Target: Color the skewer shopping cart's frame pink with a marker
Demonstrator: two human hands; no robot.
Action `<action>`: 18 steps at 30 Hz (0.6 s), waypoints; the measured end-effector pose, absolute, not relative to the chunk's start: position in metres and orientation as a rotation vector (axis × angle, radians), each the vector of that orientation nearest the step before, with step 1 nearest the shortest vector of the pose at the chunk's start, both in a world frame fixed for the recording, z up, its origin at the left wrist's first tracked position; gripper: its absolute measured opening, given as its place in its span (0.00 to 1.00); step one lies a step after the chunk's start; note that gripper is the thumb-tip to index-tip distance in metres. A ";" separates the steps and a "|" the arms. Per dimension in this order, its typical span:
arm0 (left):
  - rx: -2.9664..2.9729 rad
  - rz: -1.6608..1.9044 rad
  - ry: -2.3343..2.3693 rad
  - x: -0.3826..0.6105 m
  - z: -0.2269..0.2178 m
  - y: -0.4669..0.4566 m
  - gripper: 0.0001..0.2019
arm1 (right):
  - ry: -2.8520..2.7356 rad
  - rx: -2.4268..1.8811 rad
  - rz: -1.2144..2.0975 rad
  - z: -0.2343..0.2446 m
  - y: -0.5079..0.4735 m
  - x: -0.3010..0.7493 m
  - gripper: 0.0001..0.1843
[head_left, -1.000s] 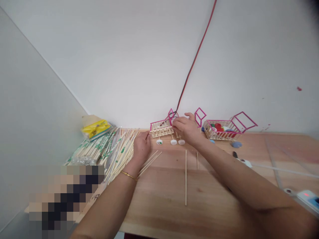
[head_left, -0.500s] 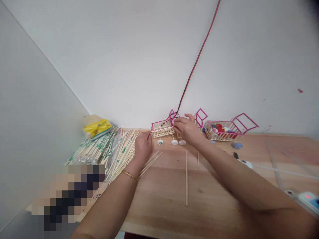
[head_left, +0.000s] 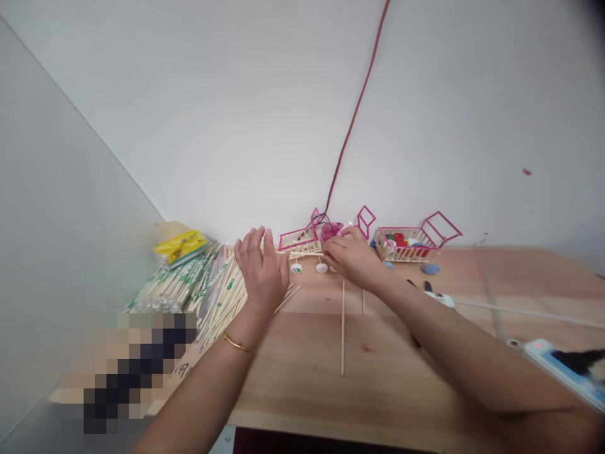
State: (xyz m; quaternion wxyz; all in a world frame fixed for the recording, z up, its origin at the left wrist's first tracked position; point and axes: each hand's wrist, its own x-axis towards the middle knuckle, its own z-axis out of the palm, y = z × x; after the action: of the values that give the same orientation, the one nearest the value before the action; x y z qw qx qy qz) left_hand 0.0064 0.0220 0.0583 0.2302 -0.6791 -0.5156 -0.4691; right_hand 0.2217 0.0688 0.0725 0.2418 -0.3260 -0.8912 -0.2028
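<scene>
A small cart of wooden sticks with a pink rim stands on white bottle-cap wheels at the back of the wooden table. My right hand rests at the cart's right end, fingers curled against it near a pink cup. My left hand hovers raised just left of the cart, fingers stretched out and holding nothing. A gold bangle circles that wrist.
A heap of wrapped chopsticks lies at the left, a yellow packet behind it. Loose sticks lie mid-table. A second pink-rimmed basket holds coloured caps. A power strip sits at the right. A red cable runs up the wall.
My left hand lifted off the table beside the cart and opened its fingers. The right hand stayed at the cart's right end. The view shifted slightly to the right.
</scene>
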 end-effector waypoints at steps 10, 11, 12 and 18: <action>-2.640 -0.831 -1.280 0.057 0.066 0.006 0.11 | -2.513 -0.831 -0.575 0.076 0.020 0.237 0.09; -2.655 -0.833 -1.313 0.059 0.066 0.005 0.11 | -2.521 -0.851 -0.570 0.077 0.017 0.239 0.09; -2.661 -0.851 -1.342 0.062 0.064 0.004 0.11 | -2.528 -0.865 -0.558 0.079 0.014 0.242 0.09; -2.733 -1.219 -1.390 0.068 0.045 0.001 0.09 | -2.293 -0.986 -0.345 0.099 -0.005 0.289 0.06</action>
State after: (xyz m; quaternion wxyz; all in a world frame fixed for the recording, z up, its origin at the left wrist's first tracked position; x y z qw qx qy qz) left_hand 0.0682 0.0012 0.0447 -0.0791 -0.8257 -0.4199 -0.3683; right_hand 0.2891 -0.0045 0.0988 0.3060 -0.3727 -0.8663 -0.1304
